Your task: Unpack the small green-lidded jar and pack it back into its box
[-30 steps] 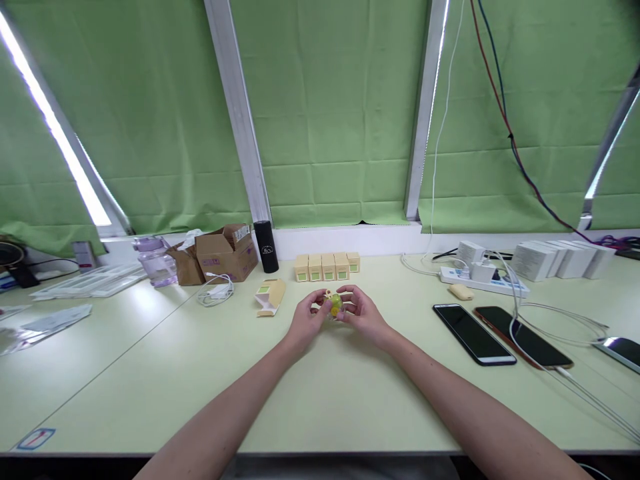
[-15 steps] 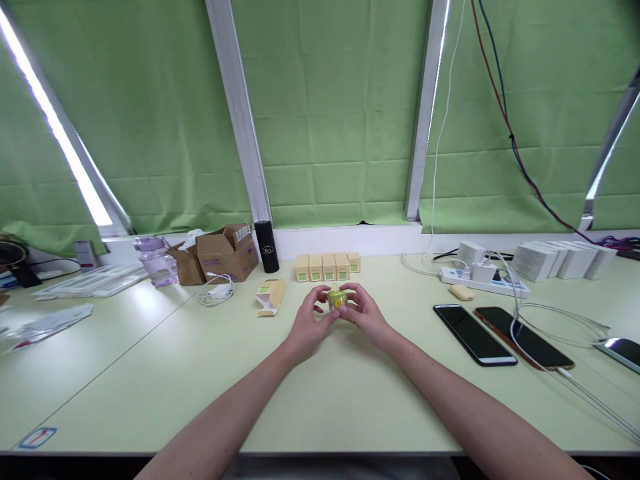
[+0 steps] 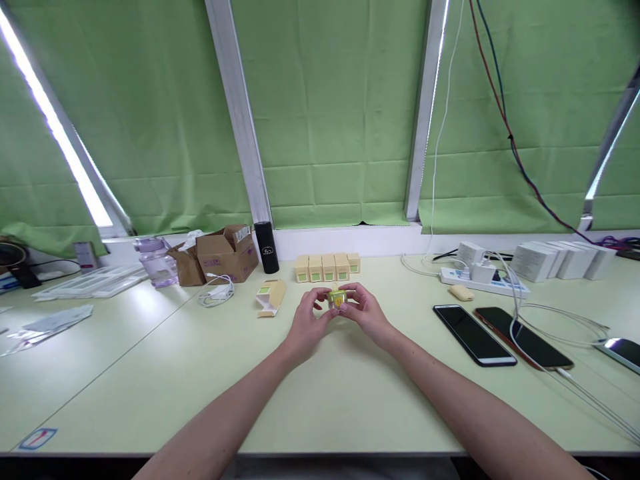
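Observation:
Both my hands meet over the middle of the pale green table (image 3: 150, 373). My left hand (image 3: 307, 322) and my right hand (image 3: 367, 312) pinch a small clear and yellow-green object (image 3: 337, 299) between their fingertips, a little above the tabletop. Just behind it stands a row of several small tan boxes (image 3: 327, 267). An opened tan box (image 3: 270, 297) lies flat to the left of my left hand.
A black cylinder (image 3: 267, 247), a brown carton (image 3: 226, 253), a purple-tinted bottle (image 3: 154, 261) and a coiled white cable (image 3: 216, 291) sit at the back left. Two dark phones (image 3: 474, 333) (image 3: 523, 337), a power strip (image 3: 483, 280) and white boxes (image 3: 560, 259) lie to the right.
Both hands have lifted the small object slightly and shifted it a little away from me, turning it between the fingertips. Nothing else on the table has moved.

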A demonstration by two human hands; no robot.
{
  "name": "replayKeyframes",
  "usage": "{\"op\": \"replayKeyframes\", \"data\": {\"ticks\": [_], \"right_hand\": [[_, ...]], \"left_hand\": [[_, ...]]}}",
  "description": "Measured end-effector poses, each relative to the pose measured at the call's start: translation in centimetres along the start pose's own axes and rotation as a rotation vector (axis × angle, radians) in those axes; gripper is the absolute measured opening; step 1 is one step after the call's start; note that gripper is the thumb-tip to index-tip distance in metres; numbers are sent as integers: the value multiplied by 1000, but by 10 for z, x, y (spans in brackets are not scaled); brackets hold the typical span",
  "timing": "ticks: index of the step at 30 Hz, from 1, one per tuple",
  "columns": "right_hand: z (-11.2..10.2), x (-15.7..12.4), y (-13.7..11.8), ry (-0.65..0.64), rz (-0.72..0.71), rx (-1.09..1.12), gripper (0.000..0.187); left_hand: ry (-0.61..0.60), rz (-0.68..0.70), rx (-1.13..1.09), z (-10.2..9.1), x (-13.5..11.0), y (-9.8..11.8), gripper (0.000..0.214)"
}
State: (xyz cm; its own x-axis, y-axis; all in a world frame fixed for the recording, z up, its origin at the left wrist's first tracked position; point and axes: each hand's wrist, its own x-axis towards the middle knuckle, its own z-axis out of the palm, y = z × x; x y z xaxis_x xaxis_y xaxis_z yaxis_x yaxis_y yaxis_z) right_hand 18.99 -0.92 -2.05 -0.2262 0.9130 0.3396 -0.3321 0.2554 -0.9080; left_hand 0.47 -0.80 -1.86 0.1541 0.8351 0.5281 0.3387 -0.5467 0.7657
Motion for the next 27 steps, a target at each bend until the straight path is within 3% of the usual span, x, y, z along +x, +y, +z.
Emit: {"op": "replayKeyframes", "data": {"ticks": [8,12,17,27], "right_hand": [[-1,0,4,-25,85,277,57],[-6,2,4,-30,117,373,48],[-8,3,4,18,133,415,43],[-4,1,3,96,78,356,57]], "left_hand": [[40,25,-39,1,-1,-2,53],[15,68,-67,1,-1,1,48],[1,69,-88,2,-1,1,45],[-36,-92,-127,1,-2,11,48]]}}
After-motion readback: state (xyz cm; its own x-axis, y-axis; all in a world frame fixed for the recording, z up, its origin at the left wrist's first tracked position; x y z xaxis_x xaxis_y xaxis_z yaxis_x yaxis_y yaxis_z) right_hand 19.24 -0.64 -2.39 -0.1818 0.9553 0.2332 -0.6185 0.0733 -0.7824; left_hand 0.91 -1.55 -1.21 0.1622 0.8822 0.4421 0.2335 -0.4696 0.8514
